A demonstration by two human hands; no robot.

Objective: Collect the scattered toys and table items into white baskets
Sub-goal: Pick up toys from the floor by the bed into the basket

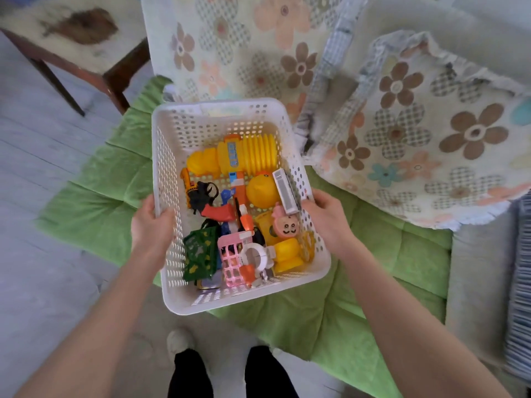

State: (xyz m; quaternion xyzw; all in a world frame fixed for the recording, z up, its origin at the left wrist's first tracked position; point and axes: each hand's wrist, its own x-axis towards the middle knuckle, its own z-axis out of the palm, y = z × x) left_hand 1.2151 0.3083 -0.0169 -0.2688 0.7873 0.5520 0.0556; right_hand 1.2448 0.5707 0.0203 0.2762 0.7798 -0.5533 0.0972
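Your white basket (230,297), its walls pierced all over with small holes, sits between your two hands above a green quilted mat (373,268); whether its bottom touches the mat cannot be told. It is well filled with toys. At the far end lies a big yellow toy hammer (250,152) with a ribbed head, and just nearer is a round yellow toy (260,191). A white and grey rectangular piece (286,193) leans against the right wall, with a pink toy face (286,225) right beside it. Towards the near end you have a dark green bag (199,254) with a yellow pattern, a small pink toy basket (231,257) and a jumble of orange, black, white and yellow pieces, too tangled to tell apart. Your left hand (150,222) grips the left rim about halfway along, thumb over the edge. Your right hand (324,216) grips the right rim opposite, fingers curled onto it. Both forearms are bare and reach forward. Beyond the basket and to the right hangs a pale cover with a flower pattern (431,124), rumpled and fringed at its edge. At upper left stands a chair (71,61) with dark wooden legs on a pale floor (43,153). Your dark trouser legs (186,374) show at the bottom.
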